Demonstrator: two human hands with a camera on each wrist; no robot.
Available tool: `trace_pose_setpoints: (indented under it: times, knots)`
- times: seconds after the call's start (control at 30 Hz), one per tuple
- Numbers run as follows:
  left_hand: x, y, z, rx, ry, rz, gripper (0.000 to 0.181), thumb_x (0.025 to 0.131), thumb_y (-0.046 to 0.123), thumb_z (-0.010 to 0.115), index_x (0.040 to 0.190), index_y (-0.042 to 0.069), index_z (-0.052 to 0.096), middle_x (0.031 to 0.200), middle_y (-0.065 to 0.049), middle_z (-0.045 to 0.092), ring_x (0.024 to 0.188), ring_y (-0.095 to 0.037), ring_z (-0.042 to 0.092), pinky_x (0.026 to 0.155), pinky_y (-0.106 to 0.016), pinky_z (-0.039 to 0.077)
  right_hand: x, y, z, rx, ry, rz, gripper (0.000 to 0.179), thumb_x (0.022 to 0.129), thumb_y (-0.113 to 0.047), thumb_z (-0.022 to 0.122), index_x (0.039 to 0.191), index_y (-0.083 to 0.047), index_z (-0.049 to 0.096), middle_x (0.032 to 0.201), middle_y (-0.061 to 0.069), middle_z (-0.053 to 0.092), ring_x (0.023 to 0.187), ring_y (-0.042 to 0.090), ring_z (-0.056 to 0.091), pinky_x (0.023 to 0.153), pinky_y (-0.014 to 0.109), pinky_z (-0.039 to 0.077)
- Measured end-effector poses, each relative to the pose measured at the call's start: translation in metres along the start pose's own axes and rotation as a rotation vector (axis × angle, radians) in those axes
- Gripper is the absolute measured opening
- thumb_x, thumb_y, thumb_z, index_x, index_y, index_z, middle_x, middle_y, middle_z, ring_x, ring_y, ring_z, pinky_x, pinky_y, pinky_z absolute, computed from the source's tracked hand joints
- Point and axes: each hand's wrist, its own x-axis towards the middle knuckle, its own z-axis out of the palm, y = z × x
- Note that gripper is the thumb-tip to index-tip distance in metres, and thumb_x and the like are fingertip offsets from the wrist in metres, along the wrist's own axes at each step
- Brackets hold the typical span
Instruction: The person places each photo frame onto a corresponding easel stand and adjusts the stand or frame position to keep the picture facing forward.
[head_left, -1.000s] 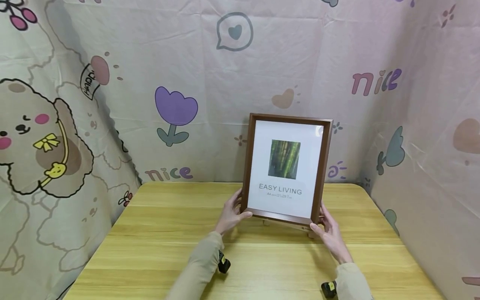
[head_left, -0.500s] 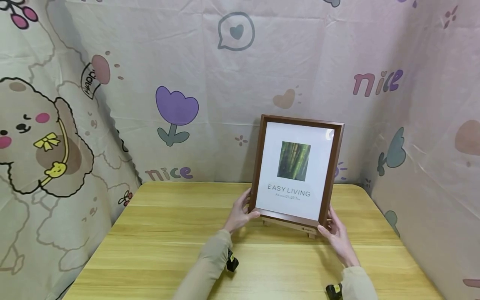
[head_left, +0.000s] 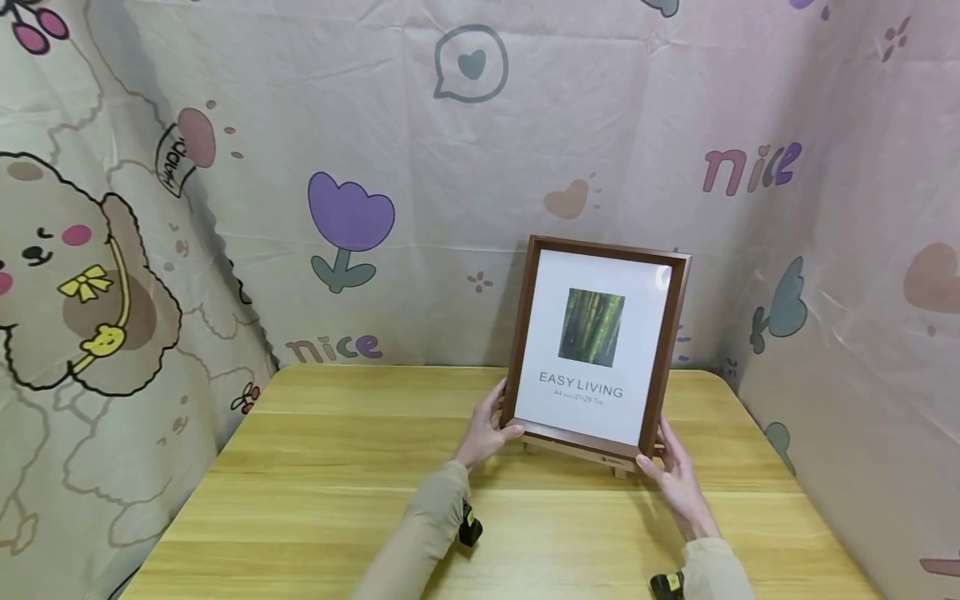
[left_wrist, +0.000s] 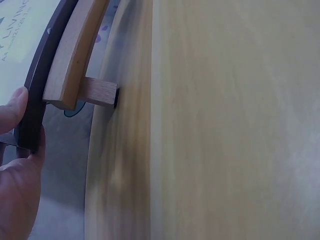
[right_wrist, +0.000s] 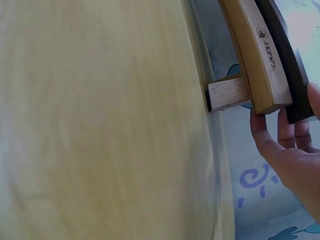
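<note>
A brown picture frame [head_left: 591, 342] with a bamboo picture and "EASY LIVING" print stands leaning back, slightly tilted sideways. Beneath its bottom edge runs the ledge of a pale wooden tabletop easel [head_left: 581, 452]; the rest of the easel is mostly hidden behind. My left hand [head_left: 482, 432] grips the frame's lower left corner, thumb in front. At the lower right corner my right hand [head_left: 678, 482] holds the frame, thumb in front and fingers behind. In the right wrist view the easel's ledge [right_wrist: 260, 55] bears a printed logo, and one fingertip reaches its end.
The easel's foot [left_wrist: 100, 91] rests on the wood-grain table [head_left: 337, 467]. A patterned cloth [head_left: 420, 183] hangs behind the table and along both sides, close to its back edge. Small black devices [head_left: 470, 525] are strapped to both wrists.
Both hands have shifted the picture frame to the right above the easel, mostly in the first half second. Since then it has come down slightly. Both hands keep their hold.
</note>
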Motion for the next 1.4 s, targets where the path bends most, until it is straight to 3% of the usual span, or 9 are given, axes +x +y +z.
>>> trace_pose_setpoints:
  times: [0.23,0.4,0.5,0.6,0.67,0.77,1.1,1.4]
  knots:
    - [0.000,-0.001,0.007,-0.013,0.000,0.005,0.093,0.083,-0.016,0.066,0.161,0.007,0.020,0.155,-0.024,0.040,0.132,-0.044,0.050,0.107,-0.046,0.054,-0.001,0.001,-0.002,-0.047,0.025,0.060,0.084,0.096,0.007,0.058,0.161,-0.005,0.007,0.116,-0.018,0.055,0.096,-0.001,0.054,0.082,0.009,0.051]
    - [-0.001,0.001,0.009,0.028,0.012,-0.028,0.090,0.088,-0.009,0.067,0.161,0.007,0.017,0.157,-0.026,0.039,0.136,-0.046,0.047,0.113,-0.056,0.045,0.001,-0.005,0.001,-0.104,0.032,0.128,0.085,0.096,0.003,0.059,0.162,-0.008,0.005,0.117,-0.020,0.053,0.099,-0.005,0.055,0.084,0.008,0.051]
    - [0.002,-0.006,0.009,0.029,-0.001,-0.073,0.090,0.092,-0.002,0.066,0.163,0.012,0.012,0.162,-0.024,0.030,0.145,-0.045,0.039,0.120,-0.060,0.034,0.004,-0.009,0.003,-0.168,0.033,0.218,0.087,0.097,-0.006,0.063,0.163,-0.017,0.008,0.128,-0.009,0.054,0.103,-0.007,0.055,0.087,0.009,0.050]
    - [0.002,-0.007,0.009,0.025,-0.016,-0.113,0.092,0.093,0.002,0.066,0.163,0.016,0.008,0.166,-0.023,0.020,0.149,-0.047,0.030,0.122,-0.065,0.027,0.007,-0.011,0.005,-0.204,0.021,0.268,0.090,0.096,-0.013,0.067,0.164,-0.022,0.008,0.142,0.017,0.052,0.105,-0.007,0.056,0.089,0.010,0.050]
    - [0.002,-0.008,0.009,0.032,-0.019,-0.134,0.093,0.094,0.005,0.067,0.163,0.018,0.007,0.168,-0.023,0.016,0.150,-0.048,0.027,0.122,-0.066,0.025,0.008,-0.011,0.006,-0.219,0.017,0.266,0.091,0.095,-0.013,0.069,0.164,-0.021,0.009,0.146,0.030,0.048,0.105,-0.006,0.057,0.089,0.012,0.050]
    - [0.002,-0.008,0.010,0.035,-0.015,-0.148,0.094,0.094,0.006,0.068,0.163,0.020,0.007,0.167,-0.023,0.017,0.148,-0.049,0.030,0.121,-0.066,0.027,0.009,-0.011,0.007,-0.252,0.028,0.251,0.090,0.095,-0.011,0.069,0.163,-0.017,0.011,0.143,0.037,0.049,0.103,-0.004,0.059,0.086,0.013,0.052]
    - [0.003,-0.009,0.012,0.055,-0.012,-0.142,0.094,0.094,0.006,0.067,0.164,0.019,0.006,0.162,-0.026,0.029,0.144,-0.048,0.039,0.118,-0.064,0.034,0.009,-0.010,0.010,-0.278,0.061,0.256,0.086,0.093,-0.001,0.067,0.162,-0.009,0.016,0.134,0.039,0.055,0.092,-0.003,0.063,0.080,0.015,0.055]
    - [0.003,-0.010,0.012,0.068,-0.014,-0.139,0.094,0.094,0.005,0.067,0.164,0.022,0.006,0.166,-0.025,0.020,0.145,-0.049,0.035,0.118,-0.066,0.033,0.012,-0.010,0.010,-0.300,0.065,0.284,0.085,0.093,0.001,0.066,0.162,-0.010,0.017,0.132,0.038,0.056,0.091,0.000,0.061,0.079,0.016,0.053]
